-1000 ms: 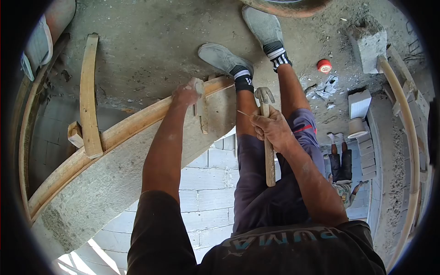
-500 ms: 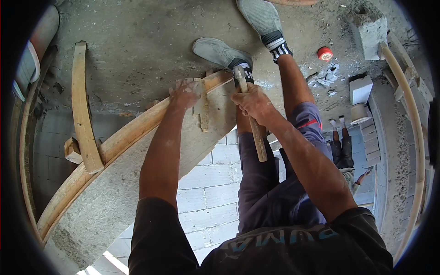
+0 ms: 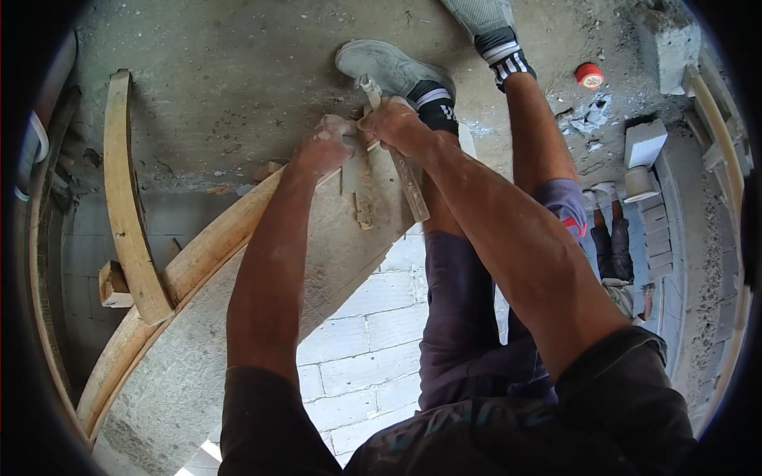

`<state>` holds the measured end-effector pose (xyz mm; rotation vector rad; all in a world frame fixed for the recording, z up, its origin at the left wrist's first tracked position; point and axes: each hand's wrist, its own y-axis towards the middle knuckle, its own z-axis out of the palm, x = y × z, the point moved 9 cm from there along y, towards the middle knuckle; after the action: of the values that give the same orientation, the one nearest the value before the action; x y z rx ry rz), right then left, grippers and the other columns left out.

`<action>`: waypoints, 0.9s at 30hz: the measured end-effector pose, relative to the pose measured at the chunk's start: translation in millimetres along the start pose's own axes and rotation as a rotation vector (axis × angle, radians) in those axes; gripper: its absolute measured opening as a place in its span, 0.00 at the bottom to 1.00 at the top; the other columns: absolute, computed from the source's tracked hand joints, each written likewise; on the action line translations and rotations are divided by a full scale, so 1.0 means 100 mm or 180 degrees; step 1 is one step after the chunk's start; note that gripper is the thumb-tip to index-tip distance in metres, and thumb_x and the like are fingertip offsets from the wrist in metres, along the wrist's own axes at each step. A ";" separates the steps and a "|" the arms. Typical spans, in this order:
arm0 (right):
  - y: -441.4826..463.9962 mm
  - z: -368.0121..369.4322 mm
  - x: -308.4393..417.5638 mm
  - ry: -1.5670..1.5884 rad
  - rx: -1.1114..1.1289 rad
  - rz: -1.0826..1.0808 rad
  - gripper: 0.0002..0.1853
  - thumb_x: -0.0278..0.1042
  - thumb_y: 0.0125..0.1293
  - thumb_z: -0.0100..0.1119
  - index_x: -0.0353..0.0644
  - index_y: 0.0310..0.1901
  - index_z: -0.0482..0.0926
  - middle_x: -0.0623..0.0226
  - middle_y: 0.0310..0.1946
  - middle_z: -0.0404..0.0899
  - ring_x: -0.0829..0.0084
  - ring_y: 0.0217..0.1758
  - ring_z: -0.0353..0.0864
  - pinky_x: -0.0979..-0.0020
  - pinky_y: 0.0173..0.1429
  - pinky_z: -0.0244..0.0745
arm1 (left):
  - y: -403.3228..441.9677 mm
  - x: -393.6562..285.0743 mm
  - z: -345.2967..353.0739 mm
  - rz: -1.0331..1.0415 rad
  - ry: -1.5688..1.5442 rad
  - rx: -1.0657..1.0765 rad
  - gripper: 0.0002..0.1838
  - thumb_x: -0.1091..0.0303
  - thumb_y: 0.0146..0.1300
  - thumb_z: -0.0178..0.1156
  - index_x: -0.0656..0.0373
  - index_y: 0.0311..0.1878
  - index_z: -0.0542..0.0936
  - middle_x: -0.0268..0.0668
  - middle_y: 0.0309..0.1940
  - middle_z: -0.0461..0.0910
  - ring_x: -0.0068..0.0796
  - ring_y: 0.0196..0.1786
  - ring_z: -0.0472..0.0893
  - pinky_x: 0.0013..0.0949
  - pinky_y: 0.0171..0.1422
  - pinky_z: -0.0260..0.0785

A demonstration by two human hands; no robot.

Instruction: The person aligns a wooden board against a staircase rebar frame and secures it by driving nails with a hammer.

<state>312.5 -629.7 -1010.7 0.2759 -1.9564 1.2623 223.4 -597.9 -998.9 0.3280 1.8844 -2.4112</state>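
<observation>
My right hand (image 3: pixel 392 125) is closed round the upper handle of a hammer (image 3: pixel 409 186). Its metal head sticks out above the fist, near a grey shoe (image 3: pixel 389 67), and the wooden handle hangs down below. Close beside it, my left hand (image 3: pixel 324 147) has its fingers curled in at the upper end of a long curved wooden strip (image 3: pixel 226 226). Whatever those fingers hold is hidden. The strip runs along the edge of a rough concrete slab (image 3: pixel 262 293). A narrow notched piece of wood (image 3: pixel 363 194) lies on the slab below both hands.
A curved board (image 3: pixel 127 198) crosses the strip at left, beside a wood block (image 3: pixel 115 284). On the floor are a red tape roll (image 3: pixel 589 75) and a concrete block (image 3: pixel 671 51). Another person (image 3: pixel 613 246) stands lower down at right. A curved rail (image 3: pixel 732 190) runs along the right.
My right hand has moved left with the hammer, right up to my left hand. My left hand's fingers have curled in more. The view has shifted slightly.
</observation>
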 end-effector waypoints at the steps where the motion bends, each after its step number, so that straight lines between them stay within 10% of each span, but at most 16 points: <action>1: 0.03 0.08 -0.01 0.0182 0.0062 0.0046 0.12 0.29 0.50 0.66 0.55 0.38 0.85 0.73 0.25 0.84 0.66 0.34 0.87 0.66 0.35 0.79 | 0.03 0.02 0.00 0.0080 -0.0005 -0.0084 0.27 0.59 0.60 0.65 0.54 0.63 0.74 0.44 0.65 0.68 0.46 0.68 0.70 0.41 0.71 0.64; 12: 0.22 0.25 0.05 0.0625 0.0065 0.0019 0.12 0.32 0.53 0.65 0.53 0.41 0.86 0.70 0.26 0.85 0.67 0.33 0.88 0.66 0.38 0.82 | 0.16 0.24 0.07 0.0381 -0.0308 -0.1426 0.18 0.59 0.58 0.65 0.59 0.48 0.81 0.47 0.50 0.79 0.49 0.54 0.79 0.45 0.59 0.72; 18: 0.01 0.27 -0.12 0.2572 0.0313 0.1195 0.12 0.38 0.64 0.62 0.40 0.44 0.83 0.59 0.31 0.85 0.59 0.36 0.87 0.66 0.40 0.82 | 0.21 0.28 0.10 0.0279 -0.0379 -0.1404 0.14 0.60 0.59 0.63 0.55 0.46 0.83 0.47 0.50 0.79 0.49 0.55 0.78 0.45 0.59 0.71; 24: -0.53 -0.47 -0.36 0.2036 -0.0818 0.2609 0.20 0.48 0.68 0.61 0.36 0.46 0.76 0.60 0.32 0.79 0.75 0.33 0.81 0.73 0.34 0.78 | 0.06 0.01 -0.05 0.0085 -0.0310 -0.0741 0.13 0.59 0.58 0.65 0.56 0.40 0.85 0.45 0.39 0.84 0.48 0.43 0.82 0.44 0.51 0.74; 27: -0.88 -0.79 -0.06 0.4778 -0.1163 0.2731 0.21 0.52 0.70 0.59 0.38 0.45 0.74 0.66 0.27 0.75 0.76 0.29 0.78 0.71 0.29 0.78 | 0.03 0.02 -0.07 -0.0045 -0.0476 -0.0907 0.13 0.58 0.58 0.66 0.57 0.38 0.85 0.46 0.34 0.84 0.48 0.39 0.83 0.44 0.49 0.75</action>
<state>403.6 -606.4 -938.6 -1.4191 -0.8247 0.9547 222.6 -591.4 -1003.9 0.1131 2.1255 -2.0684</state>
